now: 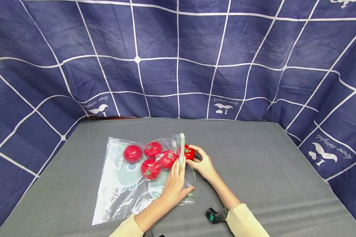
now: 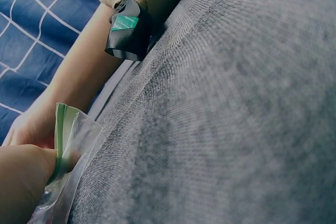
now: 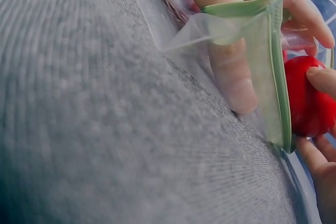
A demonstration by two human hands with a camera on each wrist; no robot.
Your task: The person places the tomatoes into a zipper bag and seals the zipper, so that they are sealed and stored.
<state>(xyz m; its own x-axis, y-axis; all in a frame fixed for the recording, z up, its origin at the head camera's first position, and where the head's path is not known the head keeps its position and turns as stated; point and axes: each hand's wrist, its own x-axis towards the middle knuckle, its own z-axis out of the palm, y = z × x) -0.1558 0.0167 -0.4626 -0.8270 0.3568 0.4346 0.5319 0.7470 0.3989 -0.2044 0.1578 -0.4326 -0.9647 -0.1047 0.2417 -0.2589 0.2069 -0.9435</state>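
Observation:
A clear zip bag [image 1: 106,191] with a green-edged mouth lies flat, its opening toward the right. Several red tomatoes [image 1: 132,154] are inside it, toward the far side. At the mouth, my left hand [image 1: 174,184] holds the bag's edge; in the right wrist view its thumb [image 3: 231,77] shows through the plastic, and the fingers are spread on the other side. My right hand [image 1: 206,167] grips another tomato [image 1: 191,152] between thumb and fingers, right at the green zip strip [image 3: 281,77]. Part of that tomato sits behind the strip in the head view.
The bag lies on a grey cloth-covered table [image 1: 255,164]. A dark blue curtain [image 1: 195,42] with white grid lines stands behind and along both sides. A black wrist strap [image 1: 216,215] is on the right forearm.

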